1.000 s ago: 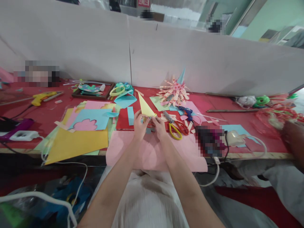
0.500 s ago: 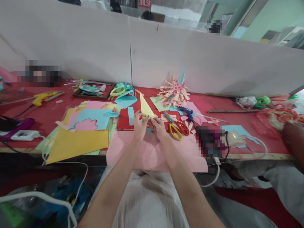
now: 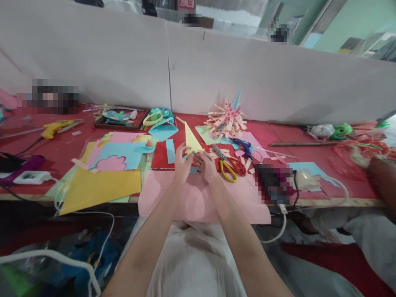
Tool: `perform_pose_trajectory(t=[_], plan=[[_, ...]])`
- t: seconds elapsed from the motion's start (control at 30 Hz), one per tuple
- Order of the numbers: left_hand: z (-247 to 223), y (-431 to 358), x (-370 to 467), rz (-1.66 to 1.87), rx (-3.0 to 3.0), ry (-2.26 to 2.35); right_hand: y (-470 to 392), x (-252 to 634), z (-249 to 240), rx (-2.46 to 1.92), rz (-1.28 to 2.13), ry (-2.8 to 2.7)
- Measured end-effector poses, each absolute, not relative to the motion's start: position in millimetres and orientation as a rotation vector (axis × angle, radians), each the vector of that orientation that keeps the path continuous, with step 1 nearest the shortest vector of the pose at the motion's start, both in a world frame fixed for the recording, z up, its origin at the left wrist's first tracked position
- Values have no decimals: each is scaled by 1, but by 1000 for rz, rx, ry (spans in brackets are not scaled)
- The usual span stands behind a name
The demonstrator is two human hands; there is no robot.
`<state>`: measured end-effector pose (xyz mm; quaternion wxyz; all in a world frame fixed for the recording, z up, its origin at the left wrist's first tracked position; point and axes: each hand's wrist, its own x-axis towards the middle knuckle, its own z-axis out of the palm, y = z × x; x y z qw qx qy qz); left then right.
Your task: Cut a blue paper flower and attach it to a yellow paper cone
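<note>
A pale yellow paper cone [image 3: 192, 139] points up and away from me, its wide end between my hands. My left hand [image 3: 182, 163] has its fingers closed on the cone's left lower edge. On the other side my right hand [image 3: 206, 163] grips the lower right edge, fingertips close to those of the left. The inside of the cone is hidden. Beneath lie a red sheet [image 3: 159, 156] and a large pink sheet [image 3: 167, 196]. Scissors with yellow and red handles [image 3: 228, 171] rest right of my right hand. A light blue strip [image 3: 170, 151] lies to the left.
Behind stands a spiky pink paper figure [image 3: 230, 117] with a blue cone. A blue glue gun [image 3: 244, 146] lies at right, a yellow glue gun [image 3: 54, 128] far left. Coloured sheets [image 3: 102, 185] overhang the table edge. A white power strip [image 3: 32, 177] and cables sit left. Another person's arm [image 3: 382, 181] is at right.
The cone's tip has shifted slightly to the right and the cone has turned a little in my fingers. Both hands keep nearly the same place.
</note>
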<state>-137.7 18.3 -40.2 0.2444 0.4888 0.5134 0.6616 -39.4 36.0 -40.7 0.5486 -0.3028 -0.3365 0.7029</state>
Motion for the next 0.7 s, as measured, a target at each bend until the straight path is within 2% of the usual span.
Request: perform_pose_trajectory(t=[0.7], plan=[[-40, 17, -135, 1767, 1373, 1368, 42, -39, -47, -856, 1498, -914]])
